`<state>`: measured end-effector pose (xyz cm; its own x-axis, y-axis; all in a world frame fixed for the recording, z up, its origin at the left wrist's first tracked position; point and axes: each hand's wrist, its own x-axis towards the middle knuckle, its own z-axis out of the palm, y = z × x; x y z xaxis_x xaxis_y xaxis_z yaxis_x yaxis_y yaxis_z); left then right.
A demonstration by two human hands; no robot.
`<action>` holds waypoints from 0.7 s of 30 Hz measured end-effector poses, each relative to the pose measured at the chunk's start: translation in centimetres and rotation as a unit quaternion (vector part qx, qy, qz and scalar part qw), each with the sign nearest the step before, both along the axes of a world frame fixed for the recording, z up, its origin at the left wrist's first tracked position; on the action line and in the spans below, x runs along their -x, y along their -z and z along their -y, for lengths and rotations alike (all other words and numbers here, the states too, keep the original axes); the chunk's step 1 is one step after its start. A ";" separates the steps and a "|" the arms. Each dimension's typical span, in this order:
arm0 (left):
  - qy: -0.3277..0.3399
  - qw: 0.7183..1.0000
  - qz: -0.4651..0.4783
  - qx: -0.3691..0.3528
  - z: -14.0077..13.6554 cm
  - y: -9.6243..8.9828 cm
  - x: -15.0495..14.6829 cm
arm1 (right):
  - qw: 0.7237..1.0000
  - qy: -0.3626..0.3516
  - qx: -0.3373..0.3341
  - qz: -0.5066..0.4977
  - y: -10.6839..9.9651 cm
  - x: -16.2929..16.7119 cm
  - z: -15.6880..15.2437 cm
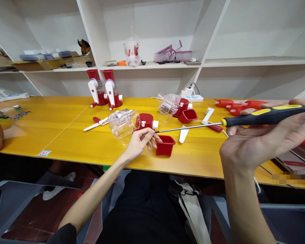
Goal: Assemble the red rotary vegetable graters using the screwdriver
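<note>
Two grinders stand whole; two sets of parts lie apart, screwdriver in use.
Right hand is loosely curled around the handle of the screwdriver, held level above the surface; left hand has fingertips pinched together at its tip, any screw there too small to tell. Just beside the left hand: red cup, clear body, red base. Judged done: the pair at the back. Judged left: near cup and crank, both off the body; farther set likewise, its cup loose.
</note>
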<state>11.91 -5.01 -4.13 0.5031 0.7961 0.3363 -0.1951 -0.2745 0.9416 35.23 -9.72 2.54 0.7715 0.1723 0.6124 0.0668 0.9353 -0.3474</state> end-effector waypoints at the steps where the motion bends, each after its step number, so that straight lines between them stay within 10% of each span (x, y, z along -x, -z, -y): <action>1: -0.002 1.000 0.000 -0.001 0.0 0.0 0.0 | 1.000 -0.004 0.000 -0.004 0.0 0.0 0.0; 21: 0.004 0.999 -0.032 -0.017 0.2 -0.9 0.7 | 0.998 -0.057 -0.005 0.036 0.8 -0.9 -1.1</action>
<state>11.24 -5.17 -3.20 0.5303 0.7809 0.3302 -0.1370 -0.3055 0.9423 36.12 -8.58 1.78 0.7014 0.2503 0.6674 -0.0155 0.9415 -0.3367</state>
